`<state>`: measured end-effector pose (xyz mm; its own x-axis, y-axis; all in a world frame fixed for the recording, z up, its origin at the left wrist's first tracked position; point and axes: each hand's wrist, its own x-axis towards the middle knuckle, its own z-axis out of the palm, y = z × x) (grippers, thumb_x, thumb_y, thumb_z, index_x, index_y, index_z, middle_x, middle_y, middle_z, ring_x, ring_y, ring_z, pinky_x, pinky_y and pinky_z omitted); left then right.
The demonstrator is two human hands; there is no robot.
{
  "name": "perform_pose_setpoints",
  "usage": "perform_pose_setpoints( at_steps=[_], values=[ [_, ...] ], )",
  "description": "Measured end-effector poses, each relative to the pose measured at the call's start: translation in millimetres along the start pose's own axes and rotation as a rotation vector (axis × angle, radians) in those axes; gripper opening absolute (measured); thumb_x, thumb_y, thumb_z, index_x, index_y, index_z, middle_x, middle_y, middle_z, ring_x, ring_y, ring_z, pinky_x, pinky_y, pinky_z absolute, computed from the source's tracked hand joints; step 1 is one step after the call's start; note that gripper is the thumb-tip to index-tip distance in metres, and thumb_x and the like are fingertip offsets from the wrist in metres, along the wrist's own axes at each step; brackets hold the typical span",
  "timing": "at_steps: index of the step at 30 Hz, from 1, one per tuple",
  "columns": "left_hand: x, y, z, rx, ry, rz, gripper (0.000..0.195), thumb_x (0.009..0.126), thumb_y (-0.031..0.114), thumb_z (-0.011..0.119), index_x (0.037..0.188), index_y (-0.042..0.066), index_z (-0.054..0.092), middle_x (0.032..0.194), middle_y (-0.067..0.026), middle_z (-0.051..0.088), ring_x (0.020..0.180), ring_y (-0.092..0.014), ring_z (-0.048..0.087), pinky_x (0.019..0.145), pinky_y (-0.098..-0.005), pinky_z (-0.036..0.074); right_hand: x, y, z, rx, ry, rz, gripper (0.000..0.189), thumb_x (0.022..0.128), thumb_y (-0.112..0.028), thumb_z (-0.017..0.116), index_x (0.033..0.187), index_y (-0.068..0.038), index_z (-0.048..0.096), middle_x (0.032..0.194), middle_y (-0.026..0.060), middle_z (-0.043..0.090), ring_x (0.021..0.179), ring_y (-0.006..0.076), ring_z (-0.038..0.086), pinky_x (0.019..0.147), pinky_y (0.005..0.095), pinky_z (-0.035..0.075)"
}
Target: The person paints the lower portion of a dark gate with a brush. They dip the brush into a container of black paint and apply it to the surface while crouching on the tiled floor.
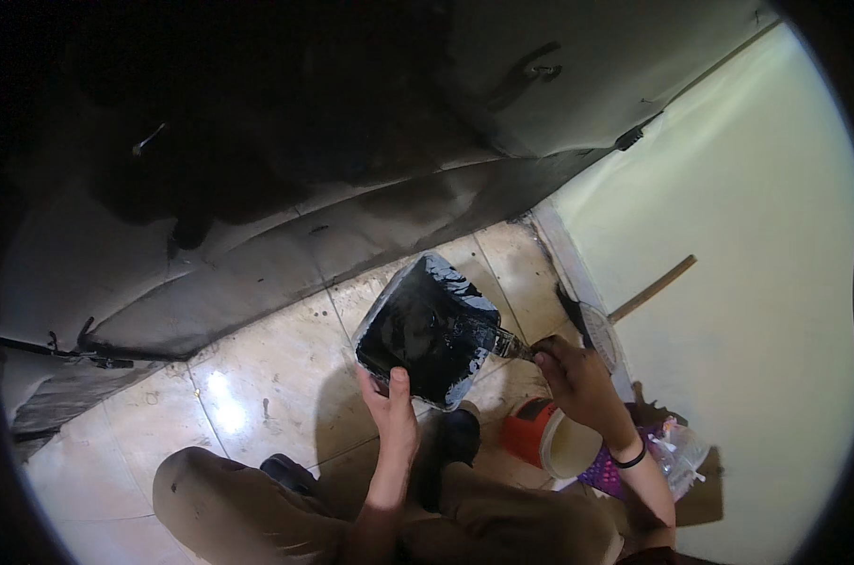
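Note:
A square, light-coloured tub (391, 289) is tilted towards me over the floor. Black liquid that looks like paint (427, 332) coats its inside, with pale patches along two of its walls. My left hand (391, 402) grips the tub's near-left rim, thumb over the edge and fingers underneath. In my right hand (571, 378) is the handle of a paintbrush (504, 344). Its metal ferrule crosses the tub's right rim, and the bristles lie inside, hard to make out against the black.
Dark, smeared panels (398, 219) with metal fittings stand ahead. Pale wall (738, 212) rises on the right; a wooden stick (653, 289) slants there. An orange bucket (529, 431) lies near a purple perforated basket (600, 473) and clear plastic bag (681, 459). Stained tiles (271, 353) cover the floor.

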<state>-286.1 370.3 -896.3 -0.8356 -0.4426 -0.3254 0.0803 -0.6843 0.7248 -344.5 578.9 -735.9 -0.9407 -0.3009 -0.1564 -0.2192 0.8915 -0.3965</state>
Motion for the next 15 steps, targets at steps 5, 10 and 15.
perform_pose_setpoints(
  at_steps=[5,10,15],
  values=[
    [13.5,-17.1,5.8,0.044,0.011,-0.010,0.066,0.099,0.038,0.067,0.148,0.003,0.039,0.140,-0.0100,0.052,0.125,-0.019,0.051,0.108,-0.0346,0.038,3.5,31.3,48.9,0.361,-0.011,0.161,0.019,0.100,-0.020,0.062,0.101,-0.002,0.068,0.066,0.0161,0.062,0.051,0.0313,0.060,0.053,0.0408,0.046],
    [21.8,-28.8,6.7,0.035,0.010,-0.042,0.061,0.102,0.039,0.063,0.149,0.009,0.038,0.141,-0.0082,0.052,0.128,-0.021,0.051,0.110,-0.0379,0.040,6.3,50.8,83.6,0.444,0.037,0.041,0.025,0.100,-0.023,0.063,0.085,-0.003,0.064,0.059,0.0126,0.051,0.048,0.0191,0.052,0.049,0.0367,0.040],
    [18.1,-39.4,22.2,0.020,0.034,-0.182,0.064,0.102,0.048,0.058,0.151,0.013,0.036,0.147,-0.0097,0.048,0.134,-0.023,0.048,0.110,-0.0425,0.041,5.1,73.2,86.1,0.541,0.085,0.074,0.031,0.100,-0.026,0.064,0.080,-0.002,0.060,0.060,0.0174,0.053,0.052,0.0296,0.048,0.051,0.0406,0.040]
  ],
)
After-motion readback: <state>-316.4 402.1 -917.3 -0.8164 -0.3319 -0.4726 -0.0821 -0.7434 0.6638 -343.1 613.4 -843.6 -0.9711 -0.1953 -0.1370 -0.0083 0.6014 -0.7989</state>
